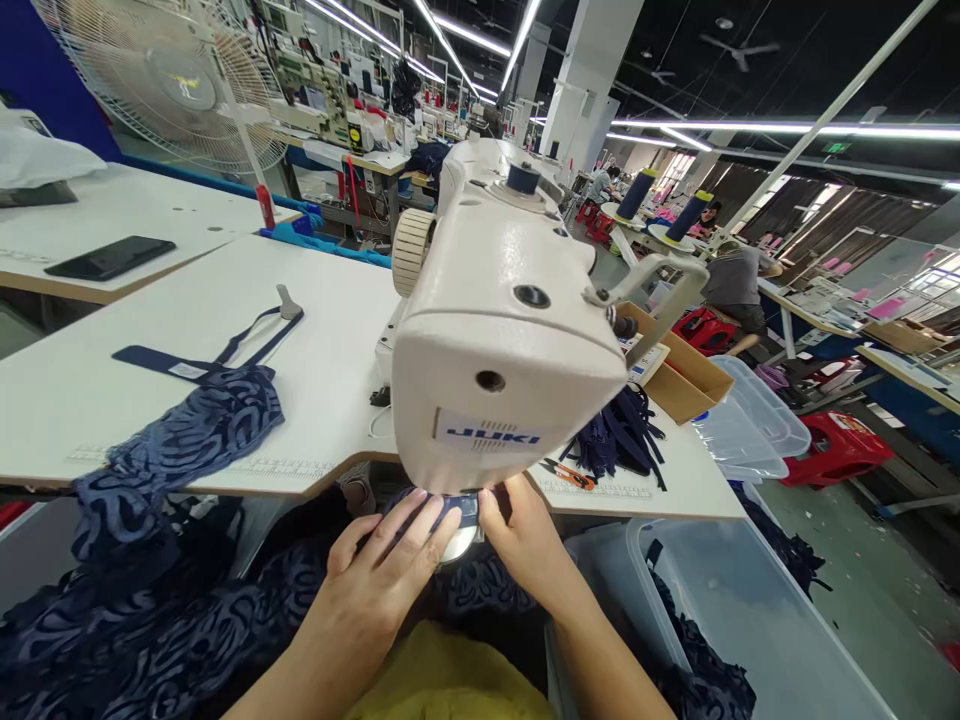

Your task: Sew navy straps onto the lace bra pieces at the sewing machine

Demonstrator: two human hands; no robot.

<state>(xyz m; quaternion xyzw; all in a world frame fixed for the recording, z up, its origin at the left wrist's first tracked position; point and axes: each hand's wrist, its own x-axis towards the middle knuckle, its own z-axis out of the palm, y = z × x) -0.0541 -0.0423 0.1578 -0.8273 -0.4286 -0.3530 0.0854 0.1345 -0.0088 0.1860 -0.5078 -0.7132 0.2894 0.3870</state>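
Sewing machine (510, 340), white w/ JUKI lettering, stands mid-table btwn the L and R sides of a white tabletop (330, 310). Navy strip (468, 508) lies under the machine's near end, btwn both hands. L hand (386, 565) rests palm down, fingers slightly spread, fingertips on the strip's L part. R hand (529, 540) is at the strip's R end, thumb tip by its edge; other fingertips partly hidden behind the machine, so can't tell if it's pinching.

Patterned navy garment (206, 415) lies on the L of the tabletop, hanging over the near edge, w/ a thin strap loop and grey tab (286, 303) at its far end. Black phone (112, 258) sits on the far L table (240, 208), nr a fan (180, 85).

R of the machine: bundle of navy strips (619, 430), orange-handled snips (571, 474) nr the near edge, open cardboard box (686, 375) farther back. Clear bin (765, 620) w/ navy pcs is near R; red stool (836, 447) farther R. Two navy thread cones (637, 194) stand far R.
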